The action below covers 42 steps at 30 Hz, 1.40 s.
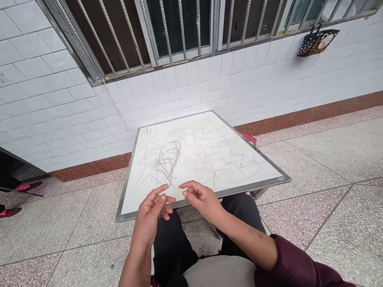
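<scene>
My left hand [154,207] is over the near edge of a white table [131,199] with a grey metal rim. Its index finger points forward, with a tan wrap at the tip, and the thumb lies against another finger. My right hand [202,197] is just to the right, its thumb and index finger brought close in a pinch. Anything between the fingers of either hand is too thin to make out. Beyond the hands, a tangled bunch of thin dark strands [166,159] covers the left middle of the tabletop. To its right, separate zigzag strands [221,159] are spread out.
A small white and red object [148,130] sits at the table's far left corner. Behind is a white tiled wall [185,87] with a barred window [179,28]. A dark patterned bag [317,42] hangs at right. At far left, another person's red shoes [28,186] show.
</scene>
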### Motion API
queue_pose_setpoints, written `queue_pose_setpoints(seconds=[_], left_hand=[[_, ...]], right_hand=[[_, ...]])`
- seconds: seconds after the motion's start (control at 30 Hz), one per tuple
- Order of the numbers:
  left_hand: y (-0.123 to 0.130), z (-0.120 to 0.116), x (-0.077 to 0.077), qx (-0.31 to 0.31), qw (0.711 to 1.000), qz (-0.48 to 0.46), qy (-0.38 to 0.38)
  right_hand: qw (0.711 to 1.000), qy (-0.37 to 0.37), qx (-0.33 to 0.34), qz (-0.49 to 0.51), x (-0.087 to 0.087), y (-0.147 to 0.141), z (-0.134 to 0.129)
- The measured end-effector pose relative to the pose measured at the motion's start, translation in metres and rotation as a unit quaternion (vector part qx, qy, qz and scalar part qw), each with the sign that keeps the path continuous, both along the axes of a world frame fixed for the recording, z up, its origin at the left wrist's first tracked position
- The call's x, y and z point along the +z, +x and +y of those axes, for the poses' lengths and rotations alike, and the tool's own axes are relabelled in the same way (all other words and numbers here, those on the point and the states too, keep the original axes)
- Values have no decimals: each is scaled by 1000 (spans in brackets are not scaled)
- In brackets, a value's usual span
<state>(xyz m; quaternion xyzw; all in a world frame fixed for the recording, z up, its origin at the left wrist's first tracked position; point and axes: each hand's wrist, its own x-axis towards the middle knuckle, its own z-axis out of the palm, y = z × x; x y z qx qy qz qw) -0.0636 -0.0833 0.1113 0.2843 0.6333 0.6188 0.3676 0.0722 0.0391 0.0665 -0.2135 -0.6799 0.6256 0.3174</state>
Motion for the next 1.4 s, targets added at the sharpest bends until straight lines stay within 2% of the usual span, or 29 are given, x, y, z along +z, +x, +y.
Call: queue_pose_setpoints(seconds=[0.27, 0.53, 0.73, 1.03, 1.27, 1.4], left_hand=[[2, 0, 0, -36, 999, 22, -12], [5, 2, -5, -89, 995, 31, -35], [4, 2, -7, -129, 990, 8, -58], [3, 3, 3, -113, 992, 10, -56], [8, 0, 8, -86, 995, -24, -36], [-1, -7, 9, -86, 995, -45, -25]], right_hand=[[1000, -7, -3, -12, -3, 1, 2], [993, -107, 54, 23, -4, 1, 6], [993, -109, 49, 17, -7, 3, 8], [993, -114, 32, 3, -5, 1, 3], [992, -126, 15, 7, -5, -3, 3], [991, -130, 8, 8, -6, -4, 6]])
